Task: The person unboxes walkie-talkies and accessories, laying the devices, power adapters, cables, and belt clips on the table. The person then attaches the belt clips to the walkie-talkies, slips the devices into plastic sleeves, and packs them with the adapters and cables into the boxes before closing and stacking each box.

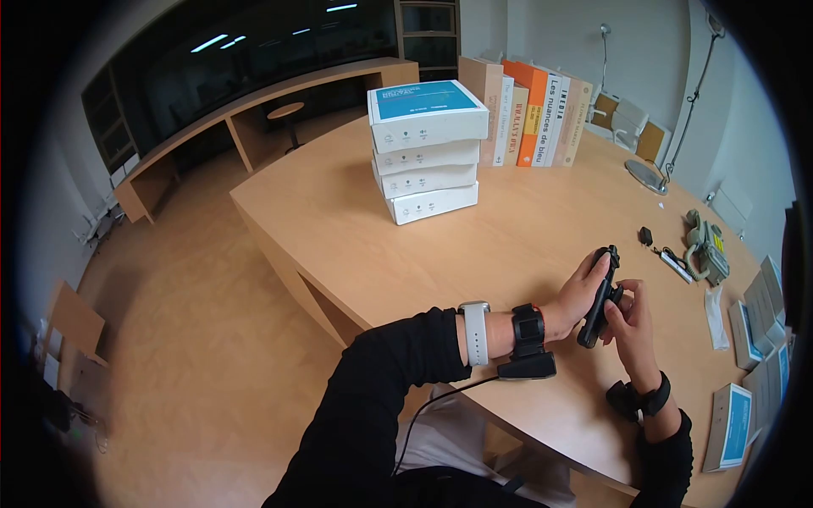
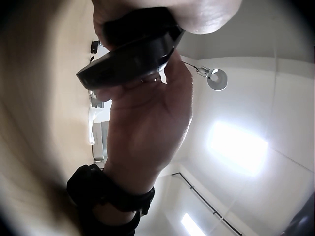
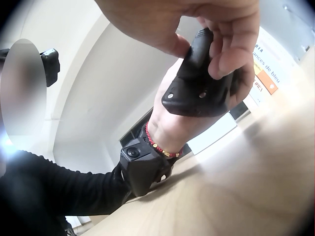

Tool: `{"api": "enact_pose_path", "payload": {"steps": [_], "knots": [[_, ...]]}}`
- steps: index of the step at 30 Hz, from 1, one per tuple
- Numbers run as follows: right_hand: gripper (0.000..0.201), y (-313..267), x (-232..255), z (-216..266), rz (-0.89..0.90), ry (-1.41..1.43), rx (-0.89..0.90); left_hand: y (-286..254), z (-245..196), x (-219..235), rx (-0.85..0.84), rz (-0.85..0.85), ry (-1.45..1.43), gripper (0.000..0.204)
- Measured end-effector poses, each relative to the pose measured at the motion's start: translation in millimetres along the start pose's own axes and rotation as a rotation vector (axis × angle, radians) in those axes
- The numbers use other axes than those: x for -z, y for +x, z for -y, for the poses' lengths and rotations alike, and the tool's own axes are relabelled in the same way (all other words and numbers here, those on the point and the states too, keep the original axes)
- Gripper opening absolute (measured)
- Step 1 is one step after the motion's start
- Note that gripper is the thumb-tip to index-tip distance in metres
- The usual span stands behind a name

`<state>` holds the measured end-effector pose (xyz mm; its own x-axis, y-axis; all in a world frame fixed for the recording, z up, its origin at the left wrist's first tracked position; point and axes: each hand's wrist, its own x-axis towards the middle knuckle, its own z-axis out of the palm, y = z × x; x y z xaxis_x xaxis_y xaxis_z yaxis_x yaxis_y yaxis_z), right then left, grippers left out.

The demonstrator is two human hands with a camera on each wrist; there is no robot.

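Observation:
Over the near right part of the wooden table, my left hand (image 1: 576, 303) grips a black handheld device (image 1: 600, 306) with a long, bar-like body and a knobby top end. My right hand (image 1: 629, 323) pinches a part on its right side between thumb and bent fingers. In the right wrist view, the device (image 3: 199, 83) has a broad, flat end with small round metal spots and a narrower, ridged tip between the right fingers. The left wrist view shows its dark underside (image 2: 128, 61) close over the right palm (image 2: 147, 120). Its exact kind I cannot tell.
Several white and blue boxes (image 1: 428, 158) are stacked ahead, beside a row of upright books (image 1: 535, 118). To the right lie a desk phone (image 1: 711, 250), a small black adapter (image 1: 645, 235) and a white strip (image 1: 716, 317). More boxes (image 1: 730, 427) line the right edge.

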<state>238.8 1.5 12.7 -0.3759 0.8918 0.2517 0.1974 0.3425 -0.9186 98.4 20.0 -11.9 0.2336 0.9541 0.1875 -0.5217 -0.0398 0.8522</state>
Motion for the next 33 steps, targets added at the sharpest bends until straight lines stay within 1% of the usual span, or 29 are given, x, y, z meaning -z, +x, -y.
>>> {"api": "enact_pose_path", "payload": {"steps": [5, 10, 15, 19, 25, 27, 28, 30, 33], "knots": [[0.028, 3, 1, -3, -0.011, 0.035, 0.015, 2, 5, 1, -0.046, -0.019, 0.059, 0.047], [0.032, 3, 2, -2, -0.019, 0.016, -0.004, -1, 1, -2, -0.025, -0.007, 0.037, 0.047], [0.038, 1, -3, 1, -0.093, 0.035, 0.029, -3, -2, -2, -0.003, 0.016, 0.006, 0.044], [0.037, 3, -1, -7, -0.102, 0.031, 0.030, 1, 3, 0, -0.022, -0.009, 0.013, 0.044], [0.030, 4, -2, -13, -0.098, 0.043, 0.081, -2, 2, -1, -0.012, 0.029, -0.010, 0.042], [0.029, 8, 1, -20, -0.155, 0.028, 0.159, -5, 2, -4, -0.050, 0.032, 0.057, 0.041], [0.029, 8, 2, -18, -0.155, 0.027, 0.158, -5, 1, -5, -0.049, 0.032, 0.056, 0.041], [0.029, 8, 3, -11, -0.131, 0.041, 0.091, -9, -3, -6, 0.006, 0.077, 0.021, 0.040], [0.029, 7, 3, -13, -0.140, 0.049, 0.103, -8, -1, -8, -0.016, 0.054, 0.055, 0.041]]}}
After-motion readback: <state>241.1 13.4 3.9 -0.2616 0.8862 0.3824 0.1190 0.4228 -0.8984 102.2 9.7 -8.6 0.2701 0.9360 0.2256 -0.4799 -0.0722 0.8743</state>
